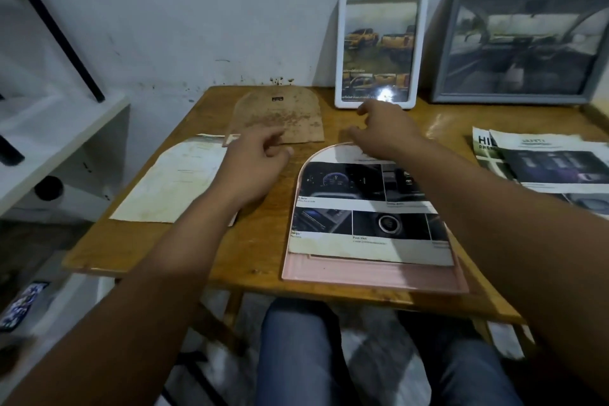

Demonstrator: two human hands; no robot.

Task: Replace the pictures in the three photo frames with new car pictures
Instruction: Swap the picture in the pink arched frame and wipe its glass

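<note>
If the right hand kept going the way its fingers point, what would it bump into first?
Probably the white frame leaning on the wall: the right hand points up-table at its lower edge, with only bare table between. Depth is hard to judge.

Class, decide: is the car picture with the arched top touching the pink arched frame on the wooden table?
Touching. The head view shows the arched car picture lying flat on the pink arched frame, whose rim shows below it.
</note>
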